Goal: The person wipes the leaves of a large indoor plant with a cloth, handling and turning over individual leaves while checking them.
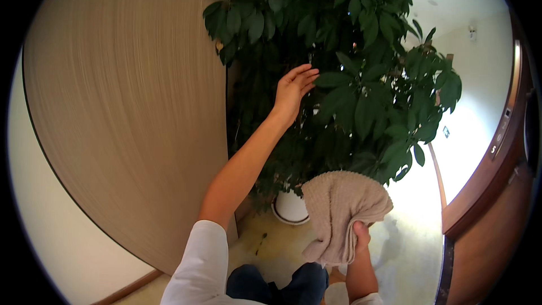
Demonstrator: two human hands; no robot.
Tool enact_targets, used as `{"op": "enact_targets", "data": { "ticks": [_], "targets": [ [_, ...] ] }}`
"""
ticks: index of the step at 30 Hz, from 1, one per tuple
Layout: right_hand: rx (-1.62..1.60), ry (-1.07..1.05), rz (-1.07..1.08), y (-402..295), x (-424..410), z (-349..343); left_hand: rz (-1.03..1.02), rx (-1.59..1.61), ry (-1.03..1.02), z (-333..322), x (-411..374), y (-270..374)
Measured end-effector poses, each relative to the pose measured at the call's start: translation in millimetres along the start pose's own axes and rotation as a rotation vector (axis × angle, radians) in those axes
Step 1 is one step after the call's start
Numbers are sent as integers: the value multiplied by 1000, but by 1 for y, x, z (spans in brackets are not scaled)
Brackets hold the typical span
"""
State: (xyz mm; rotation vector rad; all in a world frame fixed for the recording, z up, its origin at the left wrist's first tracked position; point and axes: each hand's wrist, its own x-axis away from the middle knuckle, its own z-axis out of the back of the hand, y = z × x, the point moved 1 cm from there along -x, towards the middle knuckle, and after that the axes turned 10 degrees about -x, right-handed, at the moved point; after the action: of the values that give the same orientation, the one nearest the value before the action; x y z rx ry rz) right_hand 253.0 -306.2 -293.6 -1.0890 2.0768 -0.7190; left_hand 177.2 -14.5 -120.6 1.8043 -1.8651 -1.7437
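Observation:
My left hand [293,89] is stretched out to the leaves of a tall green potted plant [360,97]. Its fingertips are at the edge of a leaf; whether they grip it cannot be made out. Low on the right, my right hand [362,237] grips a folded beige cloth [338,216], thumb on top and the other fingers hidden behind the fabric. The cloth hangs in front of the plant's lower leaves and partly covers the white pot [291,207], which stands on the floor.
A wood-grain panel [127,114] rises close on the left, beside the plant. At the right are a brown wooden door [495,237] and its frame. The pale floor [406,254] bears a dark fallen bit [264,235] near my knees.

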Motion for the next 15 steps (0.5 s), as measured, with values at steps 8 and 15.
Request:
{"op": "enact_targets", "data": {
  "ticks": [8, 15],
  "targets": [
    [143, -85, 67, 19, -45, -14, -87, 83, -2, -15, -67, 10],
    [502, -210, 337, -18, -108, -111, -102, 254, -132, -5, -72, 52]
  ]
}}
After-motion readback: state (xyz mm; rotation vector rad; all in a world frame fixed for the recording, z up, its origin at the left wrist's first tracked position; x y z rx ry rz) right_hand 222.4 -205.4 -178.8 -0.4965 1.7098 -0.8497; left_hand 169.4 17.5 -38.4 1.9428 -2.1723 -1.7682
